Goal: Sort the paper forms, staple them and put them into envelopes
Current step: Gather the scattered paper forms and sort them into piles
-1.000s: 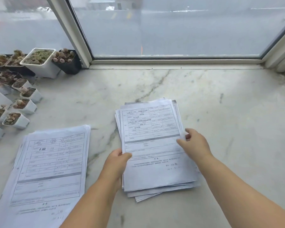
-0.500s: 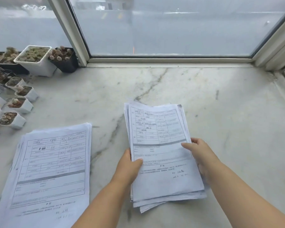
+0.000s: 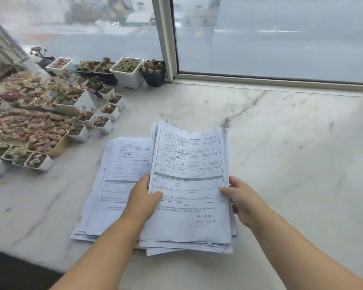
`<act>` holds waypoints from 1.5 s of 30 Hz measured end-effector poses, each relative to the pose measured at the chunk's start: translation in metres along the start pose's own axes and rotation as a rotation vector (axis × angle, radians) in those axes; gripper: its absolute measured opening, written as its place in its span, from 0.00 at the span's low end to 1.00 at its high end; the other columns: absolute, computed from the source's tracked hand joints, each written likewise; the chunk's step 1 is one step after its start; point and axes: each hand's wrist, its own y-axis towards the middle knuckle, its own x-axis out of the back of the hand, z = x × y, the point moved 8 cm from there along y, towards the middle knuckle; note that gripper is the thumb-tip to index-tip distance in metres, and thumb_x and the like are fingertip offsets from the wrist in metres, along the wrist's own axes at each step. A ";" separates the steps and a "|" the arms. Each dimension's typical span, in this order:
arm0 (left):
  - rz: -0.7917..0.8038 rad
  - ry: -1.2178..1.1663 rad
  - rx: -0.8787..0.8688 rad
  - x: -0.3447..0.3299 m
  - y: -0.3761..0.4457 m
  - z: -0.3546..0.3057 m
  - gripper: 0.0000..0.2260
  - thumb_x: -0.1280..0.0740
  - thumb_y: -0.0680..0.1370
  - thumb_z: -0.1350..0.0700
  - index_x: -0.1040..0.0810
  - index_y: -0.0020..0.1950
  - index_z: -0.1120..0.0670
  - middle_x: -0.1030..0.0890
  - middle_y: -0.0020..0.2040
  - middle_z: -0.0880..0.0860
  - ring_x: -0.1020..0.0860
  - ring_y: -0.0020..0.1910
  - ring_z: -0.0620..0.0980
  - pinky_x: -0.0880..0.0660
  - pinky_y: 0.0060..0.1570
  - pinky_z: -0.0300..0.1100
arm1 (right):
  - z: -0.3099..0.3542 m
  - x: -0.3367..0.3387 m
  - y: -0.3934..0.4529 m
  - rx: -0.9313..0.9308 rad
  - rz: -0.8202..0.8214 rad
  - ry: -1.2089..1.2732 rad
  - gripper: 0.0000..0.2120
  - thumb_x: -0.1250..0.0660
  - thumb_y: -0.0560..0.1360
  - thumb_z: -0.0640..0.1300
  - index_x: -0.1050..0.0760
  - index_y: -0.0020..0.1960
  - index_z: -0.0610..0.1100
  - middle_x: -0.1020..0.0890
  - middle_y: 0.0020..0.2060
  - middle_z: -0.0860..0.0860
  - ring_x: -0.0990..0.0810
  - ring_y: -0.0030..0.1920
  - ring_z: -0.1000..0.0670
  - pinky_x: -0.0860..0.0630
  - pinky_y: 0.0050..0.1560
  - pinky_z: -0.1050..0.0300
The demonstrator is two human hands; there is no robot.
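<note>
Sorting is in hand: the left hand (image 3: 144,200) and right hand (image 3: 242,200) grip a stack (image 3: 190,185) by its side edges, fingers curled round it, partly over the second pile (image 3: 115,176) to its left on the counter (image 3: 291,153). Next it likely needs lowering squarely onto that pile.

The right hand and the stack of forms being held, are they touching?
Touching. The head view shows the right hand gripping the held stack's right edge, thumb on top.
</note>
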 end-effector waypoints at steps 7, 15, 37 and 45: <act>-0.130 0.007 0.059 0.118 0.019 0.058 0.20 0.33 0.73 0.66 0.27 0.61 0.48 0.19 0.51 0.48 0.21 0.50 0.48 0.26 0.46 0.42 | 0.004 -0.128 0.006 0.046 0.121 -0.115 0.16 0.40 0.76 0.32 0.21 0.56 0.47 0.15 0.50 0.47 0.17 0.42 0.49 0.21 0.36 0.59; -0.020 0.202 0.243 0.151 0.071 0.134 0.26 0.31 0.74 0.50 0.31 0.70 0.56 0.35 0.71 0.56 0.32 0.67 0.55 0.31 0.63 0.48 | -0.011 -0.121 0.031 0.034 -0.337 -0.544 0.18 0.34 0.75 0.45 0.26 0.65 0.45 0.22 0.56 0.47 0.22 0.53 0.45 0.28 0.53 0.54; 0.167 -0.269 0.433 0.157 0.097 0.151 0.18 0.27 0.72 0.64 0.25 0.61 0.59 0.16 0.50 0.57 0.17 0.45 0.58 0.21 0.46 0.51 | -0.036 -0.187 0.036 -0.179 -0.266 -0.121 0.08 0.31 0.73 0.38 0.20 0.51 0.40 0.17 0.41 0.47 0.19 0.39 0.46 0.21 0.40 0.55; 0.019 -0.167 0.134 0.149 0.077 0.103 0.19 0.27 0.68 0.63 0.28 0.54 0.51 0.18 0.50 0.51 0.19 0.48 0.51 0.23 0.51 0.48 | -0.030 -0.188 0.034 -0.103 -0.112 0.127 0.13 0.39 0.76 0.32 0.25 0.58 0.43 0.16 0.49 0.43 0.16 0.47 0.42 0.19 0.49 0.44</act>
